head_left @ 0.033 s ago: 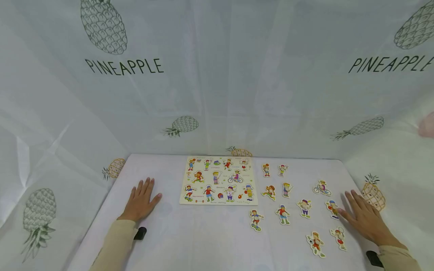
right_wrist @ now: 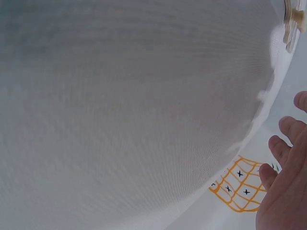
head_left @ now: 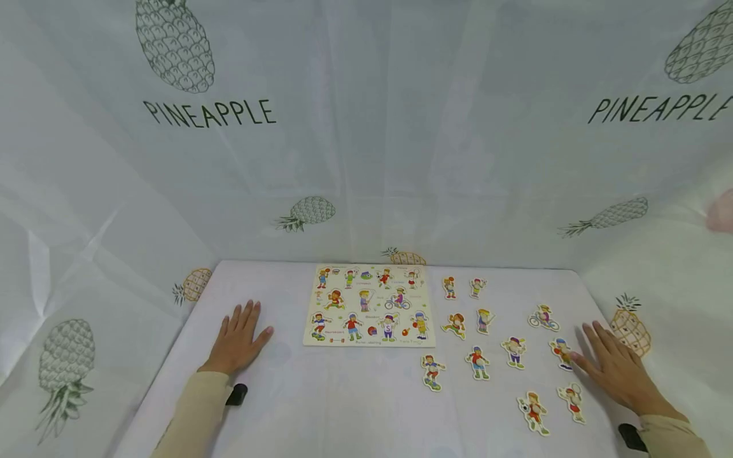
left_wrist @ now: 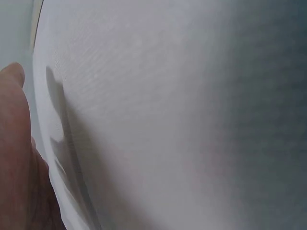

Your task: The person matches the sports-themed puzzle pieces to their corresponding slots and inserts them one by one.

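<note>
My left hand [head_left: 236, 340] rests palm down at the left of the table, fingers spread, holding nothing. Part of that hand [left_wrist: 17, 158] shows at the edge of the left wrist view. To its right lies a cream puzzle board [head_left: 343, 321] printed with sports figures. At the table's right side, my right hand [head_left: 618, 369] lies flat with fingers straight. Its thumb tip is close to a figure piece with a red ball [head_left: 561, 353]; I cannot tell whether they touch. Just below is a tennis player piece [head_left: 572, 402], and above, a cyclist piece [head_left: 543, 317].
Several more figure pieces lie right of the board, among them a skateboarder [head_left: 432, 373], a roller skater [head_left: 478, 363], a baseball player [head_left: 515, 352] and a footballer [head_left: 533, 412]. A pineapple-printed cloth [head_left: 366, 146] hangs behind the white table [head_left: 321, 407].
</note>
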`<state>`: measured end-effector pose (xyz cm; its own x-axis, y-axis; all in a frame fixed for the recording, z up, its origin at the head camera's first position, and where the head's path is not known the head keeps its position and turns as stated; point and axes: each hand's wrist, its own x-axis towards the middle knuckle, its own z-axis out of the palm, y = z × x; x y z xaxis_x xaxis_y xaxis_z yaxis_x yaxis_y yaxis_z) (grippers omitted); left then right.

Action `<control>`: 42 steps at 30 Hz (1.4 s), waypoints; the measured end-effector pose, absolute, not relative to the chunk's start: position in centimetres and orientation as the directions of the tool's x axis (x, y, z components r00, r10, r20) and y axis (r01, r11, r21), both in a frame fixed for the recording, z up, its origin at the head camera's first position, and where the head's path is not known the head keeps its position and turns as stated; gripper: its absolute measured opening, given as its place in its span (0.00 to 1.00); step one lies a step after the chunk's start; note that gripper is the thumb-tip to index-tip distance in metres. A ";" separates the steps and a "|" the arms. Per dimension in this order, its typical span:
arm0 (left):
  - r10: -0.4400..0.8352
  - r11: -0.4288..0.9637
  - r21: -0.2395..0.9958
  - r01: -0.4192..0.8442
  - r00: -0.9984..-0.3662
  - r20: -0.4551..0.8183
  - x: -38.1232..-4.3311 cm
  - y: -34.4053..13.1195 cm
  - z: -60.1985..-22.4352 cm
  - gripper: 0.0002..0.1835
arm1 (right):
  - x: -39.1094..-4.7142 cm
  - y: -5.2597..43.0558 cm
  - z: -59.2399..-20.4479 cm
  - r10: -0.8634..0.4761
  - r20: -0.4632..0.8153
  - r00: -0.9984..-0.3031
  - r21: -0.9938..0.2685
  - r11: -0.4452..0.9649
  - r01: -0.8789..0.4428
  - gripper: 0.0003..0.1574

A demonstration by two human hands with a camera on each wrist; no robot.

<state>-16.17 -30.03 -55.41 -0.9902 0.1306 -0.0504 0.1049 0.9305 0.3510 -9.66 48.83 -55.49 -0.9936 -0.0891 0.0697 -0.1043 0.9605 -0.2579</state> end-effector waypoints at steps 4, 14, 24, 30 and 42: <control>0.139 0.924 0.363 0.123 -0.990 -0.017 -16.3 -29.9 -55.5 0.46 | -9.6 48.8 -55.4 -0.090 0.071 -0.993 -0.258 0.960 -0.105 0.55; 0.170 0.931 0.322 0.169 -0.985 0.026 -16.2 -27.6 -55.5 0.44 | -8.7 48.0 -55.6 -0.094 0.105 -0.990 -0.255 0.960 -0.118 0.55; 0.216 0.917 0.332 0.220 -0.975 0.051 -15.8 -24.4 -55.2 0.43 | -7.7 46.6 -55.6 -0.121 0.161 -0.980 -0.249 0.955 -0.159 0.53; 0.262 0.893 0.354 0.280 -0.960 0.098 -15.6 -22.9 -55.5 0.43 | -6.7 45.8 -55.4 -0.124 0.169 -0.978 -0.265 0.950 -0.166 0.52; 0.283 0.891 0.357 0.280 -0.958 0.045 -15.6 -21.1 -55.1 0.42 | -4.9 44.0 -55.3 -0.177 0.233 -0.956 -0.230 0.945 -0.231 0.49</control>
<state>-15.64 -21.12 -55.07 -0.9581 0.2828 0.0454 0.2800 0.8912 0.3568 -4.95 44.00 -55.32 -0.9562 -0.1771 0.2329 -0.2312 0.9452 -0.2305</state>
